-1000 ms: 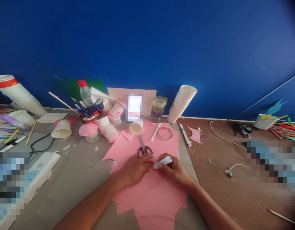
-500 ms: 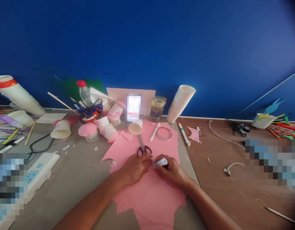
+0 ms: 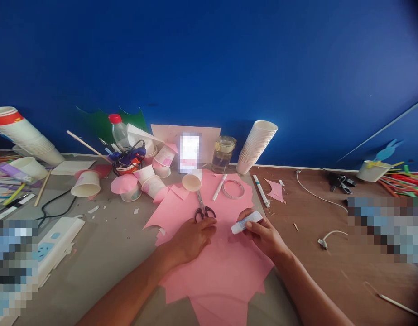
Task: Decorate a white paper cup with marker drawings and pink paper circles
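My right hand [image 3: 263, 233] grips a white glue stick [image 3: 246, 222] with blue print, its thumb lying along the side. The tube is held tilted above the right side of a pile of pink paper [image 3: 215, 276]. Lying on that paper, fingers stretched to the right, my left hand [image 3: 195, 237] holds nothing that I can see. Just beyond its fingers are the black handles of the scissors [image 3: 204, 213]; a paper cup [image 3: 191, 181] on its side lies by their blades. A white marker [image 3: 219, 187] and a clear ring [image 3: 233, 189] rest further up the paper.
Pink-decorated paper cups [image 3: 152, 183] cluster at the left, near a bottle with a red cap [image 3: 117, 129]. Behind stand a jar [image 3: 223, 155] and a tall cup stack [image 3: 256, 147]. A power strip [image 3: 55, 244] lies left; a white cable [image 3: 331, 201] crosses the right.
My right hand has moved right and lifted off the paper with the glue stick, turning it so its printed side shows. My left hand has stayed in place.
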Motion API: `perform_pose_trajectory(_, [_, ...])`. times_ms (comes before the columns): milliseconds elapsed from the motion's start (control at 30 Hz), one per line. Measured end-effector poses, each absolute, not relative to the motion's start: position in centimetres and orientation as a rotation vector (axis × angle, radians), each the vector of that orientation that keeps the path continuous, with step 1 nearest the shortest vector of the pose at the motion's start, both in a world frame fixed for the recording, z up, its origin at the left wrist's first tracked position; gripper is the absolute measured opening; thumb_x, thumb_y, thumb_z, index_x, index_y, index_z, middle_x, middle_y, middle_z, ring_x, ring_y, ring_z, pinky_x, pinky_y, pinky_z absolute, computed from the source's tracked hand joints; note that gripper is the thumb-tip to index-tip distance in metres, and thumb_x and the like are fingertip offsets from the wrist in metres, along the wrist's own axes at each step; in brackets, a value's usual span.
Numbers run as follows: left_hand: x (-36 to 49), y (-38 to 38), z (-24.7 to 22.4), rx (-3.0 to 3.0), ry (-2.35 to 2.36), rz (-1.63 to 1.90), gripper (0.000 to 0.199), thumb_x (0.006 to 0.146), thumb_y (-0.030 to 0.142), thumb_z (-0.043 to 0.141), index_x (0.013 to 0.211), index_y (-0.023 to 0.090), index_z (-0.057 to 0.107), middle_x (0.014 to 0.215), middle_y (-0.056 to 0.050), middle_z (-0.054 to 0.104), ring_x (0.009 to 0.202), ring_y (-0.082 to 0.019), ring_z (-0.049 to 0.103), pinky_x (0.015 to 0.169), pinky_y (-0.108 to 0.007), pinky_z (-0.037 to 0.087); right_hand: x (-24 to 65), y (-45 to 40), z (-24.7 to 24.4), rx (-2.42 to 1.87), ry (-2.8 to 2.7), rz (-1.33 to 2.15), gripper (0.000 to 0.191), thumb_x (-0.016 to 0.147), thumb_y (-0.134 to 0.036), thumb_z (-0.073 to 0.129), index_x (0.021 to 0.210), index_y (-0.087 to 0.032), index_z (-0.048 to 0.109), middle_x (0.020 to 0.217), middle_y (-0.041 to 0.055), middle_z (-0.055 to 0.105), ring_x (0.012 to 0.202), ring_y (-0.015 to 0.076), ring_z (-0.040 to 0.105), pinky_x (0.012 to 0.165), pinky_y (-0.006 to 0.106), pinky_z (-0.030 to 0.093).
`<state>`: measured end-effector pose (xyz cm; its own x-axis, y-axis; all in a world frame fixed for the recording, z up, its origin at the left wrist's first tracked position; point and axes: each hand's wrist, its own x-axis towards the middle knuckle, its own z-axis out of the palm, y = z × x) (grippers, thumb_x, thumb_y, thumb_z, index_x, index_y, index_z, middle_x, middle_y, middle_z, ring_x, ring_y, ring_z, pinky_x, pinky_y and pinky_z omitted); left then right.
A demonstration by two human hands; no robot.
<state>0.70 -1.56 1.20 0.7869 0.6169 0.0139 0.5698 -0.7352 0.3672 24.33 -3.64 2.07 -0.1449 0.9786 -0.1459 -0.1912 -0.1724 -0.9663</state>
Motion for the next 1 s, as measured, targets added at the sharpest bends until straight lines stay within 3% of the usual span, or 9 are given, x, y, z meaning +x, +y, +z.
perform_pose_trajectory(133, [0.7, -1.6, 1.3, 2.638, 0.922, 0.153, 0.031, 0.085, 0.017, 0.047, 0.114, 0.020, 0.054, 0.138, -0.006, 0.047, 0.105, -0.023, 0.059, 0.080, -0.036, 0.047, 23.5, -3.7, 1.9, -1.117, -1.048, 1.398, 0.039, 0.076, -0.050, 0.060, 0.101, -0.020, 0.057, 0.056, -0.0028, 0.052, 0.045, 0.0111, 0.038, 0.046, 0.025, 0.030])
perform_pose_trajectory(233, [0.7, -1.6, 1.4, 2.643, 0.914, 0.167, 0.031, 0.085, 0.016, 0.046, 0.113, 0.021, 0.054, 0.138, -0.006, 0.047, 0.104, -0.023, 0.059, 0.079, -0.036, 0.048, 22.8, -3.9, 1.5, -1.270, -1.173, 1.180, 0.041, 0.087, -0.041, 0.047, 0.122, -0.021, 0.046, 0.057, -0.0031, 0.057, 0.043, 0.0118, 0.039, 0.047, 0.025, 0.032])
perform_pose_trajectory(367, [0.6, -1.7, 1.2, 2.621, 0.904, 0.246, 0.031, 0.085, 0.017, 0.045, 0.114, 0.023, 0.054, 0.136, -0.006, 0.048, 0.102, -0.023, 0.060, 0.079, -0.035, 0.048, 22.2, -4.1, 0.6, -1.498, -1.568, 0.761, 0.038, 0.084, -0.021, 0.048, 0.122, -0.024, 0.049, 0.071, -0.0003, 0.062, 0.063, 0.0171, 0.055, 0.062, 0.028, 0.043])
perform_pose_trajectory(533, [0.5, -1.7, 1.1, 2.611, 0.884, 0.292, 0.030, 0.086, 0.018, 0.045, 0.114, 0.023, 0.055, 0.134, -0.006, 0.049, 0.108, -0.023, 0.057, 0.084, -0.035, 0.047, 21.7, -4.2, -0.4, -1.406, -1.990, 0.422, 0.052, 0.076, -0.006, 0.047, 0.126, -0.022, 0.048, 0.093, 0.0079, 0.064, 0.087, 0.0248, 0.056, 0.077, 0.037, 0.045])
perform_pose_trajectory(767, [0.6, -1.7, 1.4, 2.602, 0.931, 0.294, 0.027, 0.087, 0.015, 0.043, 0.109, 0.022, 0.058, 0.133, -0.006, 0.050, 0.107, -0.021, 0.057, 0.085, -0.034, 0.048, 20.9, -4.6, -0.7, -1.410, -2.020, 0.369, 0.061, 0.072, -0.002, 0.047, 0.129, -0.023, 0.043, 0.095, 0.0084, 0.063, 0.086, 0.0258, 0.056, 0.075, 0.038, 0.047])
perform_pose_trajectory(1000, [0.8, -1.9, 1.4, 2.564, 0.945, 0.363, 0.029, 0.086, 0.013, 0.043, 0.111, 0.019, 0.057, 0.131, -0.010, 0.050, 0.108, -0.023, 0.056, 0.085, -0.035, 0.049, 19.6, -4.9, -0.7, -1.486, -1.805, 0.620, 0.051, 0.076, -0.005, 0.042, 0.125, -0.020, 0.041, 0.090, 0.0071, 0.061, 0.077, 0.0222, 0.056, 0.068, 0.034, 0.045])
